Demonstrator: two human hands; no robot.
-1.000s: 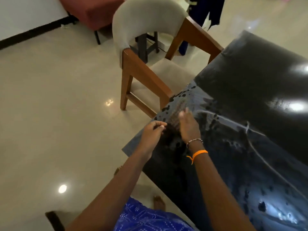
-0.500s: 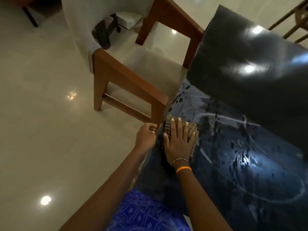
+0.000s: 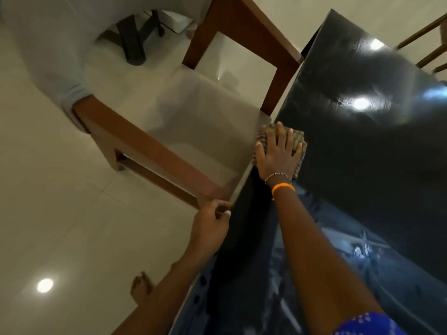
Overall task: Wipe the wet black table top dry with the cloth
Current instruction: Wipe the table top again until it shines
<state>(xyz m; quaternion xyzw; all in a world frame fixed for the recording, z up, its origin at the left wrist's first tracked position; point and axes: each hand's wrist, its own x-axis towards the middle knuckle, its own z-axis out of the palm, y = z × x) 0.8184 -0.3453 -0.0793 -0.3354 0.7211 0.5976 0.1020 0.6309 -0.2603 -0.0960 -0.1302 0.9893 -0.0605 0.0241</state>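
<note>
Wooden chair [image 3: 154, 151] tight against black table top [image 3: 362, 146], beside cloth [image 3: 296, 139].

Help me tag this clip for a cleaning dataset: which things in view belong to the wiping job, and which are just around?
In the job:
cloth, flat under the right hand
wet black table top
left hand, at the table's edge

Just around:
wooden chair beside the table
second chair, far right
floor
</note>
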